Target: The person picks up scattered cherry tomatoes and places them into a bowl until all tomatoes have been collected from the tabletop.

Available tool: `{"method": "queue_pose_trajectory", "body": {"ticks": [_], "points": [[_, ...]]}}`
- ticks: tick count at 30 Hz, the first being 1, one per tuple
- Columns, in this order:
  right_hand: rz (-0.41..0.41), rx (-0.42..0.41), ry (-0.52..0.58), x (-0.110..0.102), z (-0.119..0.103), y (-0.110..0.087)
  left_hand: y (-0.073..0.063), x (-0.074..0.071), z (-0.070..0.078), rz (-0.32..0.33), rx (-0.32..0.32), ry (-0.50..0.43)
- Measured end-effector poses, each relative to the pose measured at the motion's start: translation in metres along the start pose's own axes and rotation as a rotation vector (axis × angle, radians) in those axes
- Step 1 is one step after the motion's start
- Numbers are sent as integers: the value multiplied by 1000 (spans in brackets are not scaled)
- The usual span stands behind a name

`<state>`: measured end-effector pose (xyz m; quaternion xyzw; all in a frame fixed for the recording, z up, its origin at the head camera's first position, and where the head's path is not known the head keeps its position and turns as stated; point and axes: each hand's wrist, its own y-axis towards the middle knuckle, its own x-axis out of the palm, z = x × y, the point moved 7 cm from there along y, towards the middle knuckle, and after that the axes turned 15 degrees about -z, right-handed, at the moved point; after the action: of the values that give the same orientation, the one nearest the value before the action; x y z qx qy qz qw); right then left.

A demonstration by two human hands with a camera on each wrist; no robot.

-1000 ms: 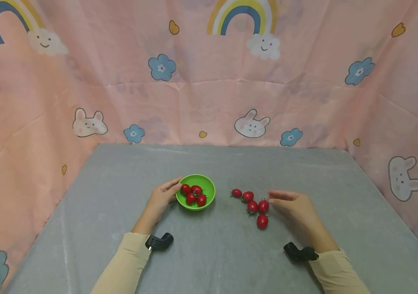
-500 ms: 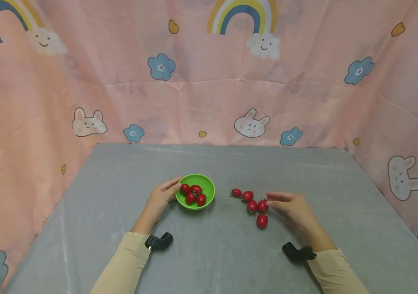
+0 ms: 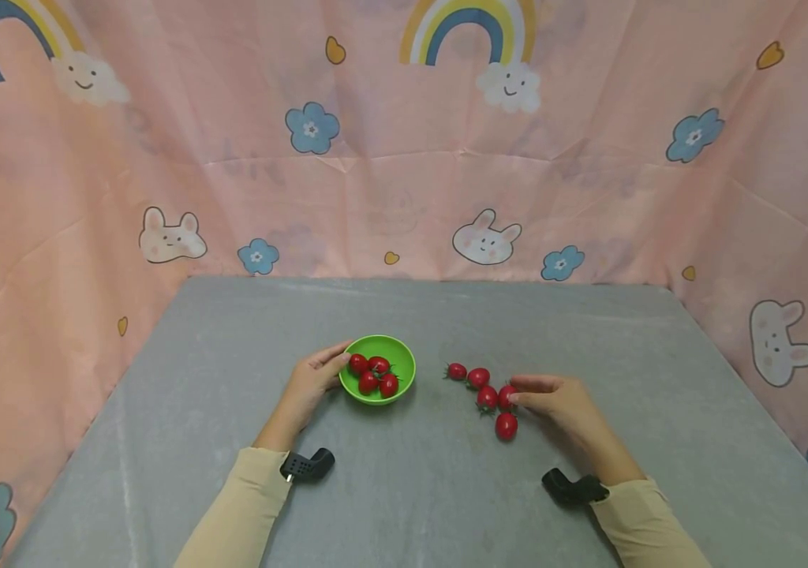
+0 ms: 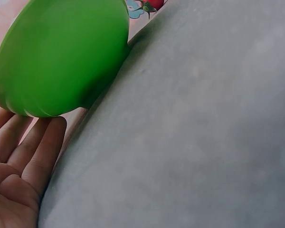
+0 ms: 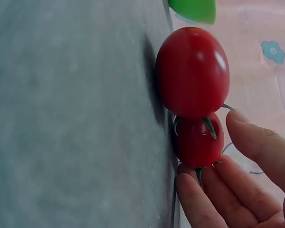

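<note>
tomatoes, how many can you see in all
9: four tomatoes in the green bowl, five tomatoes on the grey table, loosely grouped beside the right hand.

Head view high, looking forward-down, wrist views low, close, tilted, sharing bowl (image 4: 61, 54)

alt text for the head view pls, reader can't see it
A person's left-hand grip holds a green bowl of four red tomatoes; their right-hand grip is at another tomato, one of five on the grey table. Behind hangs a pink patterned cloth.

Right fingers (image 5: 198, 202) apart from thumb (image 5: 263, 145)
</note>
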<state>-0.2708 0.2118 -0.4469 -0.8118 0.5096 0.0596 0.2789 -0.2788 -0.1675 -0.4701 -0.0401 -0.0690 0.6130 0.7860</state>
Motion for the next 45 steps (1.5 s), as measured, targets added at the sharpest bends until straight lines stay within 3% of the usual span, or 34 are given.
{"method": "queue_pose_trajectory", "body": {"ticks": [45], "points": [[-28, -19, -39, 13, -5, 2, -2, 0, 1, -13, -2, 19]]}}
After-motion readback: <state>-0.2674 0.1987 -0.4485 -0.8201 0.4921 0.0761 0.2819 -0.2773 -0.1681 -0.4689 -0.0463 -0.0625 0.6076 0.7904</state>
